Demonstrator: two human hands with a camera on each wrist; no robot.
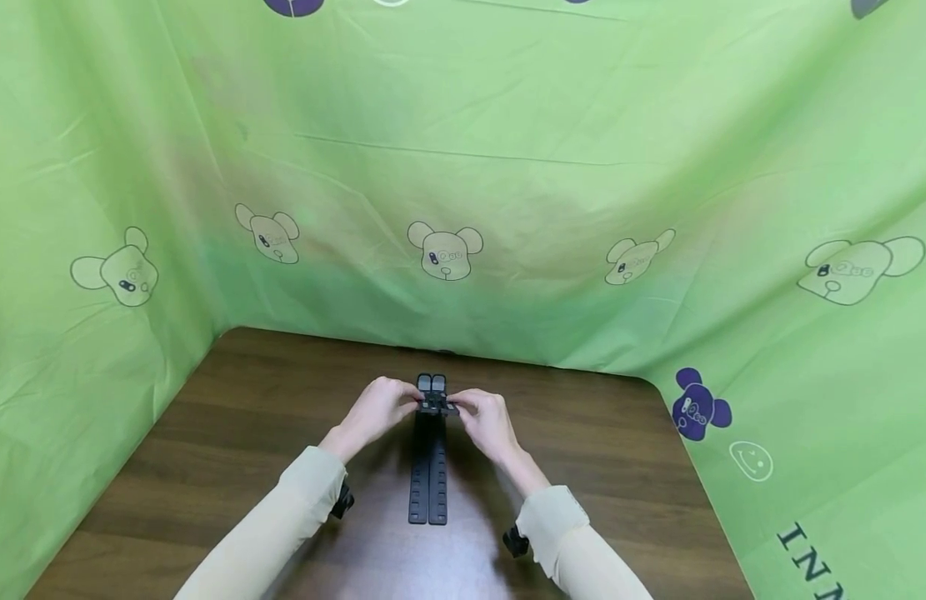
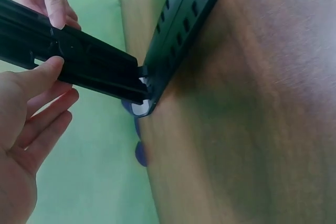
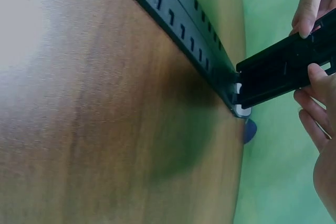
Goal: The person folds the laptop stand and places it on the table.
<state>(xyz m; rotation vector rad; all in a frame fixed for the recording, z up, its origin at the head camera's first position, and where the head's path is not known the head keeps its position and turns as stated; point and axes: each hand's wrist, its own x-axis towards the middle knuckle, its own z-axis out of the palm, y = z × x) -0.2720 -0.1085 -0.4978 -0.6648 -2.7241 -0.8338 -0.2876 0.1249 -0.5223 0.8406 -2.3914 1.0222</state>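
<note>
A black folding laptop stand (image 1: 418, 492) stands on the table, its long notched base flat and pointing toward me. From the far end of the base a hinged panel (image 2: 100, 66) rises at an angle. My left hand (image 1: 382, 407) pinches the left edge of this raised panel between thumb and fingers. On the opposite edge, my right hand (image 1: 488, 421) holds it the same way, thumb on the near face. Pale pads (image 3: 243, 110) show by the hinge in the right wrist view. Part of the panel's top lies outside both wrist views.
The brown wooden table (image 1: 598, 467) ends at a rounded far edge behind the stand. A green cloth (image 1: 538, 208) printed with mouse heads hangs around the back and sides. Dark wrist devices (image 1: 343, 502) sit at both cuffs.
</note>
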